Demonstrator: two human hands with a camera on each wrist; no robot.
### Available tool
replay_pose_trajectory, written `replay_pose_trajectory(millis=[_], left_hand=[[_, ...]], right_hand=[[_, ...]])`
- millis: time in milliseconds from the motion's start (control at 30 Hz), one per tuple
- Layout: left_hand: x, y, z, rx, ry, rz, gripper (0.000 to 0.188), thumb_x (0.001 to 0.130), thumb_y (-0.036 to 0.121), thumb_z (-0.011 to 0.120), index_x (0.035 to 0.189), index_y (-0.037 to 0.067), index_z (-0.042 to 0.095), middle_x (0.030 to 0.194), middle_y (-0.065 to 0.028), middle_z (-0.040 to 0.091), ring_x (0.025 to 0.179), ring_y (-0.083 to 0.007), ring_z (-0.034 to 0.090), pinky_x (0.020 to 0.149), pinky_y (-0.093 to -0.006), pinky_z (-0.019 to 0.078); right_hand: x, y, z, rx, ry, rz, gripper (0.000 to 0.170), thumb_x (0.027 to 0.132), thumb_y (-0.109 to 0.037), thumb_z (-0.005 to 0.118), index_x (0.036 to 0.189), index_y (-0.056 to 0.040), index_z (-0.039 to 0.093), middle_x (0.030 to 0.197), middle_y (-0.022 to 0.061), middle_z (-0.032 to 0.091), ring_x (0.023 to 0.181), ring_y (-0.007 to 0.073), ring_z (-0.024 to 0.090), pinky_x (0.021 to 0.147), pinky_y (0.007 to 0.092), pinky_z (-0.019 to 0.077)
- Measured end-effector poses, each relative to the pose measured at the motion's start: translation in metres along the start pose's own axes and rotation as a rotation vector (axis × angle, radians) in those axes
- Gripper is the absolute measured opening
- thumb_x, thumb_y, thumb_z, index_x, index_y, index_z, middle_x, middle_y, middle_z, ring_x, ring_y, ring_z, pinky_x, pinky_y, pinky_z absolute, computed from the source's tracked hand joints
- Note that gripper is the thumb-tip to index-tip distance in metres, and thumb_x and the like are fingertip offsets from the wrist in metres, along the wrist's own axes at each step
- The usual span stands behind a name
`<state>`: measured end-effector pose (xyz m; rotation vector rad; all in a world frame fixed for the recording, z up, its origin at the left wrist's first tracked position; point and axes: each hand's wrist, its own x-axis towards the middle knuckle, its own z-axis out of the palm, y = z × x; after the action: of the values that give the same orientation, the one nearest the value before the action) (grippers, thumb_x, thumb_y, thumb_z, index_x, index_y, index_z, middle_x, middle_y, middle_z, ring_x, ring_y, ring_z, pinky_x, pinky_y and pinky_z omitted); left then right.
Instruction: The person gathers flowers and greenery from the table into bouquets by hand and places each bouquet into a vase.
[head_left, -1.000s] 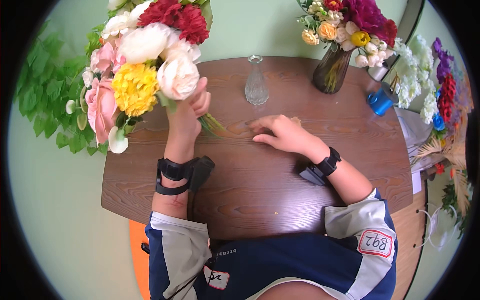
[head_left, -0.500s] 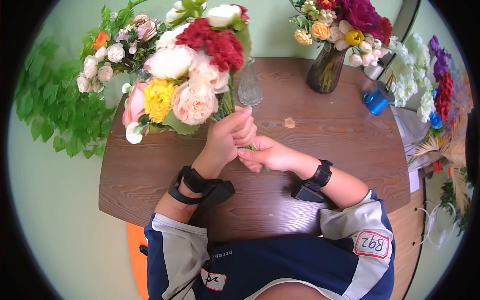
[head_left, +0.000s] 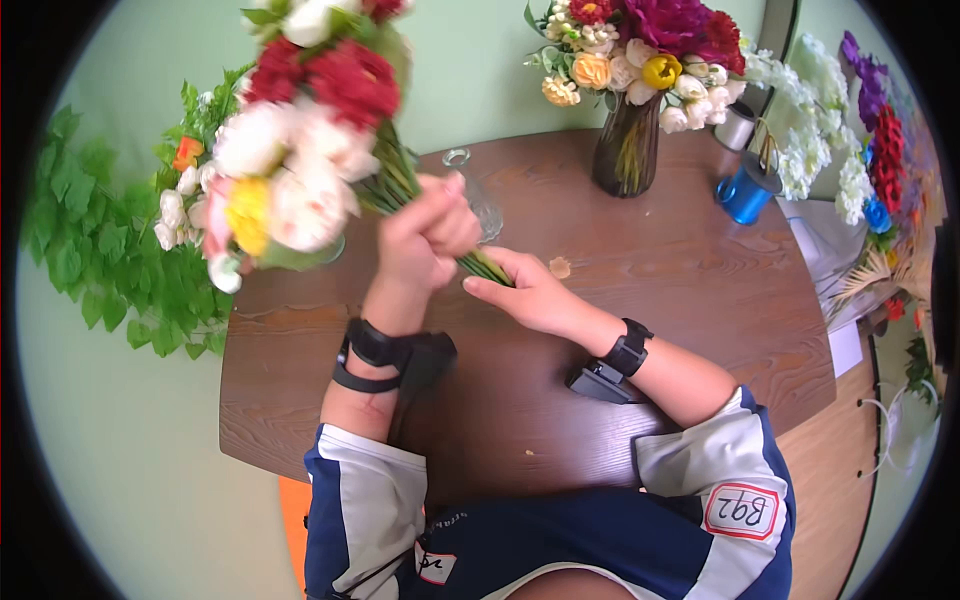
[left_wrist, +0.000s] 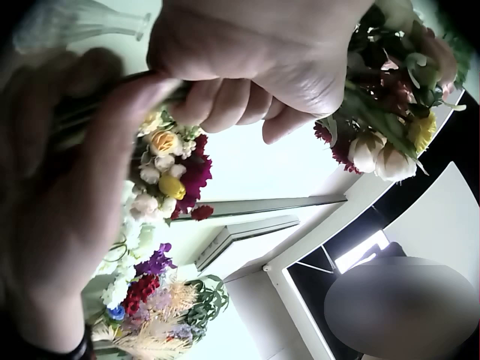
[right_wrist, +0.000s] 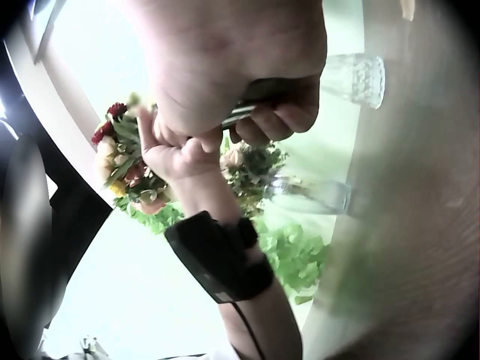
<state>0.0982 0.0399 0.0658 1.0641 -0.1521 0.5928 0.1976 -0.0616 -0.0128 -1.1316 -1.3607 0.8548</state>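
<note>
The left hand [head_left: 425, 232] grips the green stems of a large bouquet [head_left: 310, 150] with white, pink, red and yellow blooms, tilted up to the left. Just below it, the right hand [head_left: 535, 292] pinches the lower stem ends [head_left: 487, 268]. In the left wrist view the left hand [left_wrist: 255, 56] is curled, with the bouquet [left_wrist: 386, 127] beyond it at the right. The right wrist view has the right hand [right_wrist: 232, 67] with its fingers curled round the stems. A clear glass vase [head_left: 487, 218] stands behind the left hand, partly hidden.
A dark vase of mixed flowers [head_left: 627, 150] stands at the table's back right, near a blue can-like container [head_left: 748, 190]. White flowers [head_left: 800, 150] and other blooms fill the right side. Green foliage [head_left: 100, 230] hangs at the left. A beige scrap [head_left: 560, 267] lies on the table [head_left: 690, 290].
The right hand has come over to the stem ends. The bouquet first swung right over the table, then back left and up in the left hand. The head view has shifted slightly.
</note>
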Motion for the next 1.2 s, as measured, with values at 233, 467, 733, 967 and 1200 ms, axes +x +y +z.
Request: replay_pose_trajectory(millis=[233, 467, 733, 967, 1200], left_hand=[[0.064, 0.069, -0.011, 0.356, -0.087, 0.341, 0.045, 0.092, 0.015, 0.039, 0.050, 0.016, 0.024, 0.040, 0.0053, 0.018, 0.033, -0.0077, 0.011, 0.036, -0.0253, 0.0101], [0.096, 0.068, -0.031, 0.374, -0.063, 0.434, 0.047, 0.091, 0.013, 0.041, 0.047, 0.015, 0.024, 0.041, 0.0054, 0.016, 0.034, -0.0077, 0.011, 0.037, -0.0261, 0.0107], [0.080, 0.052, -0.051, 0.343, 0.092, 0.462, 0.043, 0.089, 0.011, 0.041, 0.049, 0.014, 0.024, 0.041, 0.0047, 0.015, 0.035, -0.0083, 0.011, 0.038, -0.0274, 0.0110], [0.072, 0.062, -0.059, 0.331, 0.114, 0.543, 0.047, 0.090, 0.013, 0.040, 0.048, 0.014, 0.020, 0.042, 0.0032, 0.016, 0.037, -0.0094, 0.010, 0.040, -0.0272, 0.0127], [0.076, 0.064, -0.055, 0.307, 0.177, 0.544, 0.047, 0.090, 0.012, 0.041, 0.048, 0.015, 0.020, 0.042, 0.0029, 0.016, 0.038, -0.0099, 0.011, 0.041, -0.0274, 0.0125]], right_hand=[[0.009, 0.069, -0.026, 0.008, 0.051, 0.170, 0.028, 0.081, -0.025, 0.066, 0.067, -0.0034, 0.055, 0.052, -0.0023, 0.046, 0.050, 0.0055, 0.038, 0.046, 0.0257, 0.0331], [0.010, 0.076, -0.023, -0.148, 0.025, 0.086, 0.029, 0.081, -0.025, 0.066, 0.065, -0.0033, 0.057, 0.052, 0.0033, 0.052, 0.047, 0.0084, 0.041, 0.045, 0.0270, 0.0338], [0.010, 0.072, -0.023, -0.227, 0.009, 0.063, 0.027, 0.080, -0.025, 0.066, 0.067, -0.0034, 0.057, 0.052, 0.0067, 0.052, 0.047, 0.0125, 0.044, 0.045, 0.0297, 0.0351], [0.010, 0.059, -0.026, -0.252, 0.065, -0.013, 0.025, 0.080, -0.023, 0.066, 0.068, -0.0035, 0.056, 0.052, 0.0056, 0.050, 0.047, 0.0124, 0.044, 0.046, 0.0291, 0.0360], [0.059, 0.002, -0.055, -0.642, 0.497, -0.436, 0.040, 0.073, -0.019, 0.070, 0.104, -0.0041, 0.052, 0.090, 0.0112, 0.057, 0.079, 0.0233, 0.054, 0.071, 0.0328, 0.0430]])
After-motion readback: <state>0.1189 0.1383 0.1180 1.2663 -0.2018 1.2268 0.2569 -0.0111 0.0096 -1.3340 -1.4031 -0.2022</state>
